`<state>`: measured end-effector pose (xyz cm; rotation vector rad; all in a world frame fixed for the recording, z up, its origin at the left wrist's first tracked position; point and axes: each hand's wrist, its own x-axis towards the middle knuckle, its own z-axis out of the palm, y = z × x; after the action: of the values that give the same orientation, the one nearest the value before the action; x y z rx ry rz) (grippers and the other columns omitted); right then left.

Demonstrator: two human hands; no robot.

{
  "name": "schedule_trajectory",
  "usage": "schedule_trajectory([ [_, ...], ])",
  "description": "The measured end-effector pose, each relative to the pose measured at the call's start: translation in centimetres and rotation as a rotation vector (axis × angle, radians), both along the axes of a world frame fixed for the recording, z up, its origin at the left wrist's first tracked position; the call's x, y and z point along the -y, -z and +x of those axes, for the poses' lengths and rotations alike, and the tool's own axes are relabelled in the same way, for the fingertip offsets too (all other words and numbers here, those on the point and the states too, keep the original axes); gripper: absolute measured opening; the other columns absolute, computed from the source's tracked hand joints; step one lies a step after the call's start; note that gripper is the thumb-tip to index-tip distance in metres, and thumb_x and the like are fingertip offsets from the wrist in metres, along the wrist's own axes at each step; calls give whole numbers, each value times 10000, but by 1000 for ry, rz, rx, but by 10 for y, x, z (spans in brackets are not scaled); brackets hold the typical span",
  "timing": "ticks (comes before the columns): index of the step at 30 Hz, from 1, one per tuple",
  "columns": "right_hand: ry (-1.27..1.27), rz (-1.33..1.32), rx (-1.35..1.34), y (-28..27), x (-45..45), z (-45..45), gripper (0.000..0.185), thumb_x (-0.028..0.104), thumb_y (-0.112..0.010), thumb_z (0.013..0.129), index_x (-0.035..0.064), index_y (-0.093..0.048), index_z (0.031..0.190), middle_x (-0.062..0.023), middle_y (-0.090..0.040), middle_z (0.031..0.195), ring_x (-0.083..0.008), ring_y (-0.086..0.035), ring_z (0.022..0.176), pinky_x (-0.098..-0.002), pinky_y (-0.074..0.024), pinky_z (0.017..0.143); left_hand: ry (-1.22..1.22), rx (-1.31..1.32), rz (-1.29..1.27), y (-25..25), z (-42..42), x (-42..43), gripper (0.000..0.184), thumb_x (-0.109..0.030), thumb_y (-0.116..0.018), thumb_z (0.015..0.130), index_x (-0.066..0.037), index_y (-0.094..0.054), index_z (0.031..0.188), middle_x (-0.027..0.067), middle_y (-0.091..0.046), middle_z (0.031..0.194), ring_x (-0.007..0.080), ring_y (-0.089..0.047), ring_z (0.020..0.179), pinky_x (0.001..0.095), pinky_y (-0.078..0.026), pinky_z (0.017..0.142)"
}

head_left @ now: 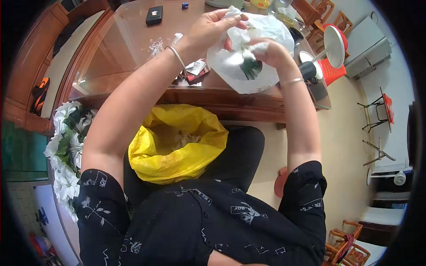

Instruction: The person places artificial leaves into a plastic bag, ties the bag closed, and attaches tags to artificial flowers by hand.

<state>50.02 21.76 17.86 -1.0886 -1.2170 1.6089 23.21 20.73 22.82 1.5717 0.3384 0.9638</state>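
My left hand (217, 24) is raised over the table's near edge, its fingers closed on a crumpled piece of thin white material (234, 11). Just right of it, my right hand (271, 52) has its fingers curled together near a pale, blurred stem-like part; what they grip is too smeared to name. Below both hands spreads a white translucent plastic bag (230, 73), partly overhanging the edge. A dark green leaf-like piece (251, 69) shows against it. Beneath my arms, a yellow sack (177, 166) stands open by my lap with pale scraps inside.
White artificial flowers (66, 177) with green leaves stand at left. On the wooden table (120, 48) lie white stamen-like sprigs (155, 47), a red and white packet (197, 68) and a black box (154, 15). A lamp-like white disc (333, 46) stands right.
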Motion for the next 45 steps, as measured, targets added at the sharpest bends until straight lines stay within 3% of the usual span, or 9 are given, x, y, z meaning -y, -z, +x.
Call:
schedule_trajectory([
  [4,478,25,219,14,-13,-26,417,211,-595,902,-43,-522,1224,-176,-569,1153,-294,-600,964,-415,-599,732,-40,3,10,7,-7,0,349,-304,-531,973,-42,-604,1191,99,-662,1061,88,-590,619,209,-517,626],
  [9,338,-96,738,16,-20,-27,662,350,-632,864,-93,-408,1303,-256,-487,1247,-375,-598,968,-448,-610,687,-93,-6,-10,15,-20,-7,338,-288,-550,964,-29,-608,1172,110,-662,1042,125,-626,704,260,-524,697],
  [17,426,454,1440,-23,24,-23,452,292,-639,871,-15,-585,1198,-202,-674,1027,-283,-698,785,-335,-553,696,-415,-233,183,26,-62,16,299,-226,-594,940,22,-598,1107,55,-646,913,104,-591,804,290,-498,694],
  [23,577,715,801,-25,155,-93,203,116,-644,885,9,-684,1053,-91,-699,843,-119,-659,719,-227,-522,645,-692,-533,236,87,-157,106,214,-147,-658,891,13,-639,1031,66,-685,933,120,-646,855,268,-512,792],
  [27,4,155,543,36,200,-127,164,91,-644,878,1,-684,1009,-75,-695,860,-111,-649,709,-226,-520,628,-765,-1167,294,166,-204,156,361,-246,-737,788,32,-638,997,168,-669,910,296,-654,841,356,-521,759],
  [30,-253,374,733,126,198,-157,247,118,-629,878,-12,-641,1088,-135,-684,955,-202,-657,876,-301,-519,748,-771,-1520,368,187,-204,182,582,-269,-758,742,69,-524,1155,219,-615,932,383,-593,900,413,-499,795],
  [34,-425,458,757,207,197,-184,275,149,-561,905,-9,-622,1121,-207,-648,1085,-359,-625,979,-368,-473,868,-787,-1472,309,203,-199,185,619,-82,-698,722,58,-388,1239,235,-584,929,407,-577,918,454,-481,773],
  [41,-505,266,965,246,175,-196,289,127,-505,892,2,-623,1124,-251,-644,994,-419,-603,944,-420,-480,837,-720,-1055,159,184,-208,189,435,55,-542,707,6,-498,1137,259,-623,960,426,-614,907,449,-495,791],
  [45,-403,416,744,269,150,-227,370,139,-559,868,40,-568,1224,-252,-539,1248,-364,-527,1161,-412,-436,929,-684,-942,48,142,-200,193,417,65,-502,689,2,-532,1100,196,-635,1018,340,-640,906,383,-504,804],
])
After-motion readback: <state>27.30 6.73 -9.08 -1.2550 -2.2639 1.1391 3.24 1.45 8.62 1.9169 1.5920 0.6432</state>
